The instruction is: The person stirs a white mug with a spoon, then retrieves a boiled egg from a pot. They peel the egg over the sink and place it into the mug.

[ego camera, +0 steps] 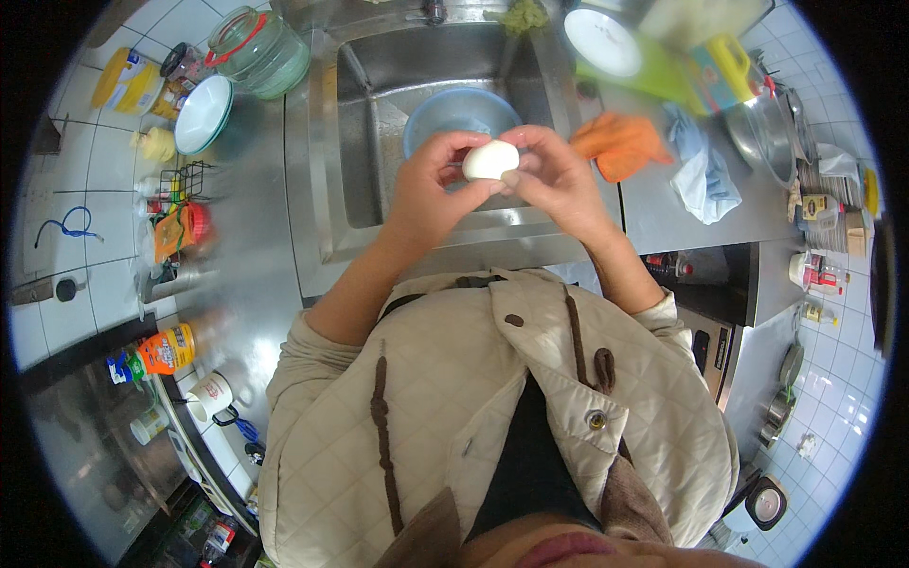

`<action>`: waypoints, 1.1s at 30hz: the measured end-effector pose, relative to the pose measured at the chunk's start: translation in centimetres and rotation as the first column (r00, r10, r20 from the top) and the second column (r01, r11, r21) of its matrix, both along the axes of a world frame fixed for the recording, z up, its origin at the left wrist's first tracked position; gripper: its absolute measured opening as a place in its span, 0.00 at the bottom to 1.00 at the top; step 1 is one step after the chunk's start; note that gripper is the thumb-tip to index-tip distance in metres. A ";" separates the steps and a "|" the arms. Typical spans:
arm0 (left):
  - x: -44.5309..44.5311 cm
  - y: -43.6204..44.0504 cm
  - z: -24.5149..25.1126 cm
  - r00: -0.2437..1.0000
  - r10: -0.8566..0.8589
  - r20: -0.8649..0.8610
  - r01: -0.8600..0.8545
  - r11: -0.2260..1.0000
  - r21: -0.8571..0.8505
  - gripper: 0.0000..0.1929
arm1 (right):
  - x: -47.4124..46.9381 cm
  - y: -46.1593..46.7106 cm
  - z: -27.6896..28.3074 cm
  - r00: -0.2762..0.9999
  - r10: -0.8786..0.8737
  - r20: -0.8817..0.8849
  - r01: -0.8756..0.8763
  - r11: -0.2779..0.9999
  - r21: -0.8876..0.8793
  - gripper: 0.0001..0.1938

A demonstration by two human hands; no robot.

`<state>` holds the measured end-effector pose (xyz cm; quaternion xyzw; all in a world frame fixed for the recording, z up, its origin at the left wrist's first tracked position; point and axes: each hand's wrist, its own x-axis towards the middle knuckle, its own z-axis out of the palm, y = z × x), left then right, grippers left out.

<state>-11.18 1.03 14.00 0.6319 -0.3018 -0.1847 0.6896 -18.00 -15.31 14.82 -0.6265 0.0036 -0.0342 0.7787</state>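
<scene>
Between my two hands is a smooth white peeled egg (490, 160), held up over the front part of the steel sink (358, 135). The fingers and thumb of my left hand (433, 181) grip it from the left. My right hand (561, 181) holds it from the right, its thumb against the lower edge. A blue plastic basin (454, 106) sits in the sink behind the egg, partly covered by my hands. What the basin holds is mostly hidden, though something pale shows near my fingers.
An orange cloth (619, 144) and a light blue cloth (703, 177) lie right of the sink. White bowls (203, 115) and a large glass jar (263, 57) stand left. A faucet (434, 11) rises at the back, near a green scrubber (522, 15). A white plate (602, 42) rests back right.
</scene>
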 end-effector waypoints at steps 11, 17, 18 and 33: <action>1.9 -0.3 0.0 0.517 -0.460 -0.722 0.161 0.880 -0.446 0.21 | 0.5 -1.1 1.8 0.981 -0.082 0.174 0.119 0.970 -0.212 0.13; 1.9 -0.6 -0.7 0.446 -0.565 -0.694 0.171 0.815 -0.554 0.25 | 0.5 -1.3 1.7 0.984 -0.100 0.149 0.130 0.968 -0.213 0.13; 1.9 -0.5 -0.8 0.433 -0.593 -0.679 0.178 0.794 -0.581 0.23 | 0.5 -1.3 1.7 0.984 -0.100 0.149 0.131 0.967 -0.218 0.13; 0.8 -0.7 1.3 0.818 0.240 0.522 -0.247 0.967 -0.058 0.27 | 0.7 -1.4 0.4 0.977 0.059 0.204 -0.051 0.998 -0.047 0.18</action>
